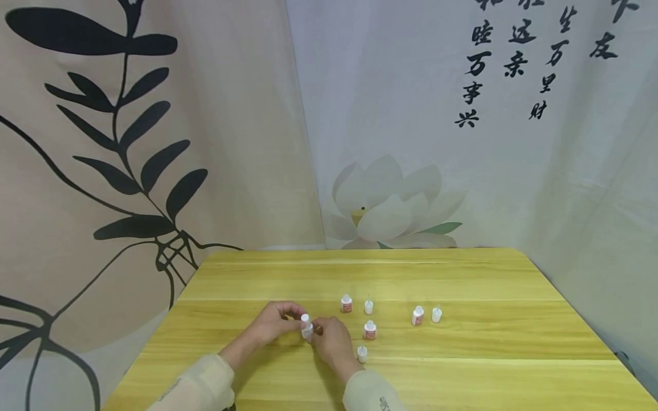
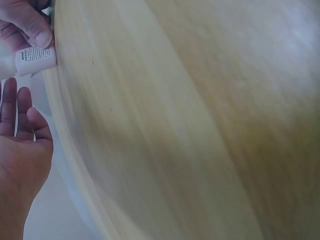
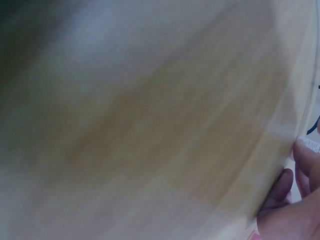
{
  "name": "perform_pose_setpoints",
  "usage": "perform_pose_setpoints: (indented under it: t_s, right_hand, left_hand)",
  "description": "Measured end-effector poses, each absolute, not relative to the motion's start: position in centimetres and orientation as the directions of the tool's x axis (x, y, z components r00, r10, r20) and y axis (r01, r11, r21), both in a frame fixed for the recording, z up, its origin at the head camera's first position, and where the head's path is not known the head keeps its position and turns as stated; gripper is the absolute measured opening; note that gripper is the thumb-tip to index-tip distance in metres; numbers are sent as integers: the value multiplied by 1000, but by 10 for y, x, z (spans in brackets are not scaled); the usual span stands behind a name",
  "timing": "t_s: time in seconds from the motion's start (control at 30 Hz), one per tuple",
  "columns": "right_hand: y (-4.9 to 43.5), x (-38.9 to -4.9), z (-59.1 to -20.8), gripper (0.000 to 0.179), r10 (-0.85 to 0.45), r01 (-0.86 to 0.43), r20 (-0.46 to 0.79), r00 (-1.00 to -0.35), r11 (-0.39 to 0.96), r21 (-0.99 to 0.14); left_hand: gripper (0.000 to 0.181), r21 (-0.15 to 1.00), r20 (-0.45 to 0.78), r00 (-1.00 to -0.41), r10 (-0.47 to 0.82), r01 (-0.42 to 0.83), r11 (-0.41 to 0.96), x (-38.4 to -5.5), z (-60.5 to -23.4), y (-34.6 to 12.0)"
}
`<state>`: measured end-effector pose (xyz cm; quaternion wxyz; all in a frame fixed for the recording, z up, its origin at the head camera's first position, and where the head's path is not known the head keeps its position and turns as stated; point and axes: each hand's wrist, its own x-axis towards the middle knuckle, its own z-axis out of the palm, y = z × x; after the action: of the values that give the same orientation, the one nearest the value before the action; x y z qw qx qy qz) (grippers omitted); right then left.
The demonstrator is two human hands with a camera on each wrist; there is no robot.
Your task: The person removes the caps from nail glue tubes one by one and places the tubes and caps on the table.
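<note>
Both hands meet at a small white bottle (image 1: 307, 330) with a white cap, held upright just left of the table's middle. From the right, my right hand (image 1: 333, 341) grips its body; in the left wrist view, that thumb presses beside the dark print on the bottle's label (image 2: 36, 60). My left hand (image 1: 280, 319) comes from the other side, thumb and forefinger at the cap. Its other fingers (image 2: 9, 107) are spread loosely in the left wrist view, where the cap end is cut off. The right wrist view catches only part of the right hand (image 3: 295, 205) at its edge.
On the wooden table (image 1: 462, 388), red-labelled white bottles stand at the back (image 1: 346, 303), near the right hand (image 1: 370, 330) and farther right (image 1: 418, 315). Beside them are small white pieces with thin upright tips: one behind (image 1: 368, 307), one right (image 1: 436, 314), one nearer (image 1: 362, 354).
</note>
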<state>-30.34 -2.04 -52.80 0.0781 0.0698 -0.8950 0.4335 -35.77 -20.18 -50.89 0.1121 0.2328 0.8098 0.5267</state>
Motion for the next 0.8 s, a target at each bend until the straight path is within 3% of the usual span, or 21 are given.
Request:
perform_pose_setpoints:
  t_s: [0.8]
  right_hand:
    - [-20, -304, -531, 14, -62, -215, 223, -973, 601, -770]
  left_hand:
    - [21, 899, 82, -856, 510, 284, 333, -357, -509, -202]
